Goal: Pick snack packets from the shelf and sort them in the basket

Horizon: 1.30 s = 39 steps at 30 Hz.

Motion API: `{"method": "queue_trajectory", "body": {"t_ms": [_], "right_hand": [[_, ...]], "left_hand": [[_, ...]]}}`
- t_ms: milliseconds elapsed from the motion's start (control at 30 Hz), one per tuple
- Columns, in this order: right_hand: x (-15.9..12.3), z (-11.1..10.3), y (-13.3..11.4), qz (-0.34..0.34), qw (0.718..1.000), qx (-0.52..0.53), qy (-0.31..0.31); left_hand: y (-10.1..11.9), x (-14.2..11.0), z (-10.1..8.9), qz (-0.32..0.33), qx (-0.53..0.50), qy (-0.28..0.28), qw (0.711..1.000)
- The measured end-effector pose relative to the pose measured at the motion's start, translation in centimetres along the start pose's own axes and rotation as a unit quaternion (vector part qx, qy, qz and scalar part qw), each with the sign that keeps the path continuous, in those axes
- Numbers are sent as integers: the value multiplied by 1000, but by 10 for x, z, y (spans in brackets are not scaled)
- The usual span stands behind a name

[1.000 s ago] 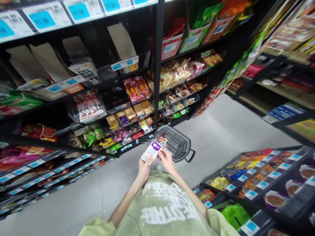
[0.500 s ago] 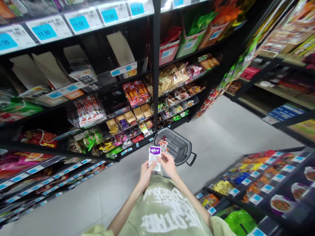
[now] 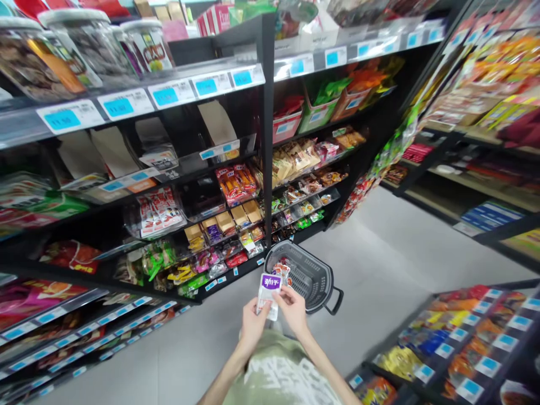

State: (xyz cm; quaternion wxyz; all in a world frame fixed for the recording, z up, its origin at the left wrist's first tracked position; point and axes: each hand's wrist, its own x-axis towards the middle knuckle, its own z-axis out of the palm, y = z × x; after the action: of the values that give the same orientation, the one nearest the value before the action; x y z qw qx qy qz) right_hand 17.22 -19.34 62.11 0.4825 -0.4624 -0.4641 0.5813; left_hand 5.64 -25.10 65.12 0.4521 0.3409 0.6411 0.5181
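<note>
Between my two hands is a small white snack packet [image 3: 269, 286] with a purple top band, held upright in front of my body. My left hand [image 3: 254, 322] grips its lower left edge, thumb on the face. With thumb and fingers, my right hand [image 3: 293, 308] pinches the packet's right side. Just beyond, on the floor, stands a grey shopping basket [image 3: 323, 281] with its black handle folded outward to the right. Inside its left end lie some red and white packets [image 3: 282, 269], partly covered by the packet I hold.
Tall black shelving [image 3: 267, 135] with boxed and bagged snacks rises ahead and left. Plastic jars [image 3: 145, 48] stand on an upper shelf. A low tiered rack [image 3: 442, 343] of bagged goods is at lower right, another shelf [image 3: 472, 169] farther right. Grey tiled floor [image 3: 375, 264] runs between them.
The packet has turned from a slant to nearly upright, still in both hands. My view has tilted up, bringing the jars into sight; the basket sits lower in the picture.
</note>
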Motion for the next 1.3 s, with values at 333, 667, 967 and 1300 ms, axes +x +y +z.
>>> {"method": "queue_trajectory", "body": {"t_ms": [333,667,967,1300], "right_hand": [[1,1,-7,-9,994,-23,-110],[8,3,6,1,998,-34,-59],[12,10,1,11,997,-11,-80],[13,12,4,22,996,-7,-85]], "left_hand": [[5,-2,-5,-17,-39,5,999],[7,7,0,-27,-14,21,999],[3,12,-9,-30,-23,11,999],[2,11,-13,-22,4,34,999]]}}
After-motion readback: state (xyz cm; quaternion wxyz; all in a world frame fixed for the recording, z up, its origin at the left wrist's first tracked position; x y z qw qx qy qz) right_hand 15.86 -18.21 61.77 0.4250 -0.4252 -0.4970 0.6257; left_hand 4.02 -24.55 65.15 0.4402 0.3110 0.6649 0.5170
